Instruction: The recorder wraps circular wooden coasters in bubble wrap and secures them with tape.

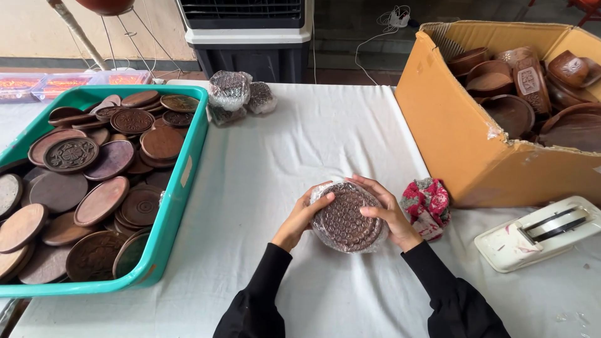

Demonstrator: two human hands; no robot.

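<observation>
We see bare white tablecloth [282, 144] forming an open lane through the frame's centre, from the lower edge up to the wrapped bundles [241, 94] at upper centre. The teal crate [181, 163] of discs walls the left; the cardboard box [451, 131], red cloth [427, 206] and tape dispenser [538, 233] block the right.

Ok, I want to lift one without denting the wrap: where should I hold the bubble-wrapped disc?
Probably by its rim, from the two opposite sides, as the left hand and right hand do now. The bubble-wrapped disc is flat and round, tilted face-up above the white table, so the edges are free and a side grip spares the patterned face.
</observation>
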